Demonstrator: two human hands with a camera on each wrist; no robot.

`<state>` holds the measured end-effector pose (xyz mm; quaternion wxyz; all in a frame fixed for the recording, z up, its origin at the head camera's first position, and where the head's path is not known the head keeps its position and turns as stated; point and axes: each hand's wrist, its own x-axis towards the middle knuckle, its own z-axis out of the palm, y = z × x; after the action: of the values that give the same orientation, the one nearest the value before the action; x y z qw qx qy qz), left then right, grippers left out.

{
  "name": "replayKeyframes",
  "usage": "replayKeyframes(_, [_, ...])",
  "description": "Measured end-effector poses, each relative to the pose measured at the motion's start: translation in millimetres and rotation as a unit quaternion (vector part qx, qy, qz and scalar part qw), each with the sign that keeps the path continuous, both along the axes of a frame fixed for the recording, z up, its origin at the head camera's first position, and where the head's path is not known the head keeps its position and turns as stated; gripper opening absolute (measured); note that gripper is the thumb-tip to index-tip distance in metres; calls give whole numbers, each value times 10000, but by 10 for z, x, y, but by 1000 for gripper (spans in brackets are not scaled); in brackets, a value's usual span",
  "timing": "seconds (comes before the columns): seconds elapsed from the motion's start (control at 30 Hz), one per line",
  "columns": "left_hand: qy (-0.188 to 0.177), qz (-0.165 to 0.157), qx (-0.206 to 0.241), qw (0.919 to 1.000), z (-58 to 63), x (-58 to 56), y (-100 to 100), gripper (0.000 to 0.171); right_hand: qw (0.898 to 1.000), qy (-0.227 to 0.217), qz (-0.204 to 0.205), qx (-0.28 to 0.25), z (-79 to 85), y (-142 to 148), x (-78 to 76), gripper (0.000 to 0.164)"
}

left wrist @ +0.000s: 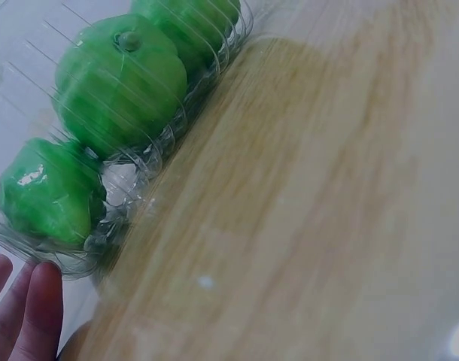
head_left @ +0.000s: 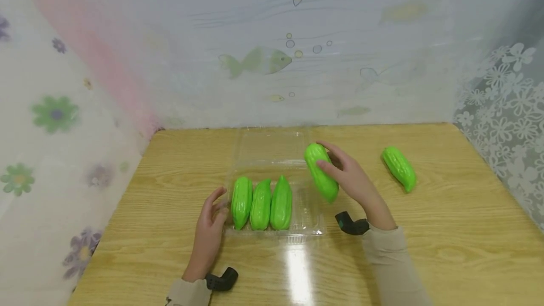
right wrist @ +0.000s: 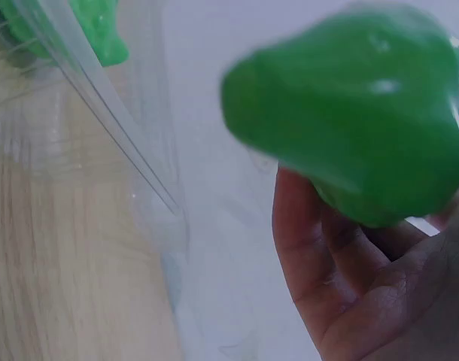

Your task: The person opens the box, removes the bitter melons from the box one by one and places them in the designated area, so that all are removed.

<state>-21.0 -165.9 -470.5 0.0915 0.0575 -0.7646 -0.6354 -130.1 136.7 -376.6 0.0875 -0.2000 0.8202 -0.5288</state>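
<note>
At the left end of the clear box [head_left: 308,209], I see the left hand [head_left: 208,225], fingers uncurled against it. Three green gourds [head_left: 261,206] lie inside; near its right edge the right hand [head_left: 356,181] grips a fourth gourd [head_left: 319,174]; farther right, a fifth gourd [head_left: 398,168] lies on the table [head_left: 459,249].

Green vegetables [head_left: 260,206] glossy, ridged; container [head_left: 307,206] clear, shiny plastic; tabletop [head_left: 178,169] wood-grained, smooth, reflective; sleeves [head_left: 393,263] matt cloth.
</note>
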Motion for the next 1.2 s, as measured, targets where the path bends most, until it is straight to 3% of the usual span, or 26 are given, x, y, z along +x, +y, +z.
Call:
replayKeyframes(0.07, [-10, -9, 31, 10000, 74, 17, 23, 44, 10000, -38, -53, -19, -35, 40, -27, 48])
replayKeyframes(0.13, [12, -23, 84, 10000, 55, 11, 18, 44, 9999, -42, -118, -37, -104, 90, -74, 47])
replayKeyframes(0.53, [122, -36, 18, 9999, -224, -57, -76, 45, 9990, 70, -424, -90, -120, 298, -113, 51])
replayKeyframes(1.2, [-11, -10, 25, 10000, -193, -65, -62, 44, 9960, 217, -580, -640, -99, 394, -130, 47])
